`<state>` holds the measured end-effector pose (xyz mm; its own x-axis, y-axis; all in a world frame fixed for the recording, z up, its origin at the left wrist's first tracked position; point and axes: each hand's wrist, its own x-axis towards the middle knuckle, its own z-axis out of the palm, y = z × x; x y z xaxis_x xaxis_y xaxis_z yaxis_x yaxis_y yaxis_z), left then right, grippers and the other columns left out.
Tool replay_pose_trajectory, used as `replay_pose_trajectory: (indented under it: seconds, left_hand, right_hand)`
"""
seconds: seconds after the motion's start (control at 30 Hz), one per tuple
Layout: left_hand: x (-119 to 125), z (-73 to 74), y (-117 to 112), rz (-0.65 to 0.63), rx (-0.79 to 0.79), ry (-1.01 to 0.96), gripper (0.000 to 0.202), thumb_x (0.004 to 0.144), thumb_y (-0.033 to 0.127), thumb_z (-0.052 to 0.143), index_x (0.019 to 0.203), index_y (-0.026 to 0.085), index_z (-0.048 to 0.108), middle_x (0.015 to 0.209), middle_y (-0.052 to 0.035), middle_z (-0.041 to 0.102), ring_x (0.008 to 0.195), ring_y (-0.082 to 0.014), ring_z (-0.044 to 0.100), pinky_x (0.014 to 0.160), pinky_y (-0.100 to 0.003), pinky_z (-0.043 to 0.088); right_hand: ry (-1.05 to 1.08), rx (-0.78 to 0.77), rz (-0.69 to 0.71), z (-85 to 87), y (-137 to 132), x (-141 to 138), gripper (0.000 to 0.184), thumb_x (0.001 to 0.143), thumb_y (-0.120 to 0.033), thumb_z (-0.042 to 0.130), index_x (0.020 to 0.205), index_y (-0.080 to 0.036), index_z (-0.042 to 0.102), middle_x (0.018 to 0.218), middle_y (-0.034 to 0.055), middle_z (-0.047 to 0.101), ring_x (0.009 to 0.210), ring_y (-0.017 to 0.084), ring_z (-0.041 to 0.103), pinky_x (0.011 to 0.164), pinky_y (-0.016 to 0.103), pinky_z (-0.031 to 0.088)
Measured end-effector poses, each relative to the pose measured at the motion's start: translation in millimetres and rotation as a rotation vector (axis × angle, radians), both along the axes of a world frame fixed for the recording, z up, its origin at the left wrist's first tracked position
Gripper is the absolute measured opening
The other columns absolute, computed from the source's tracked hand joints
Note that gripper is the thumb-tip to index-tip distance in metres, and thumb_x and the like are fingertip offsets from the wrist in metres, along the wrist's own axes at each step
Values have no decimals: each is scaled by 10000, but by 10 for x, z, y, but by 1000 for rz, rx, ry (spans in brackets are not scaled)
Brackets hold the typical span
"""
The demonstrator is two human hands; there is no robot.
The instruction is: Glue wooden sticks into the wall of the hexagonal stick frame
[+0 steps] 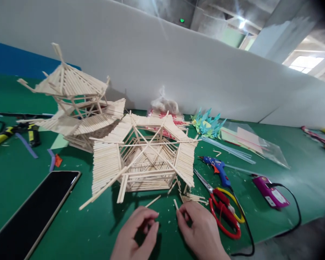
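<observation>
My right hand pinches a short wooden stick, whose tip points up past the fingertips. My left hand is beside it with fingers curved and a gap between thumb and forefinger; nothing shows in it. Just beyond its knuckles lies another short stick on the green table. In front of both hands stands a six-sided stick frame with slatted roof panels and long sticks crossing over its open middle. Several cut sticks lie by my right hand.
Scissors and a blue glue gun lie at right, near a purple device with a black cable. A phone is at left. Behind it stands a stick pavilion. Blue folded paper and glue sticks lie further back.
</observation>
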<state>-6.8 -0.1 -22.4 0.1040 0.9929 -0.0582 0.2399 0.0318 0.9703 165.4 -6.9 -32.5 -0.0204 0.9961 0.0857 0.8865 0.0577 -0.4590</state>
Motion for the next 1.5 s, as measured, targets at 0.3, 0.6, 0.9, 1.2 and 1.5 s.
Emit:
replay_pose_trajectory:
  seconds: [0.3,0.6,0.9,1.2,1.5]
  left_hand:
    - [447,-711,-56,-520,698,655,629,666,85,466,1278,147,334,1280,-141,494,1144,-289,441,911,-455,358]
    - [548,-650,-27,-571,721,721,596,680,134,488,1262,140,362,1322,-127,451,1204,-274,371,982,-435,240]
    - [591,-576,-101,-486,660,769,411,747,223,475,1155,173,483,1286,-120,495,1194,-266,377,983,-460,173]
    - [582,-573,-122,-486,629,724,363,772,295,465,1108,172,528,1224,-132,553,1163,-270,416,971,-471,203]
    - [538,-630,-108,-463,551,545,426,690,181,513,1116,172,525,1216,-152,554,1162,-302,417,963,-512,201]
  right_hand:
    - [-180,3,-20,136,109,467,185,843,-260,415,819,-201,589,734,31,612,687,166,559,626,251,380]
    - [-388,-78,204,216,377,698,166,807,-168,457,793,-216,616,725,30,639,717,177,570,606,251,360]
    - [-401,-145,302,279,548,799,135,784,-168,479,807,-215,603,774,17,657,754,159,589,634,224,371]
    - [-389,-178,386,323,460,732,126,786,-192,481,757,-221,601,713,-5,637,675,135,571,590,207,358]
    - [-354,-188,390,229,519,601,129,736,-151,484,741,-193,605,694,49,630,680,187,565,602,264,349]
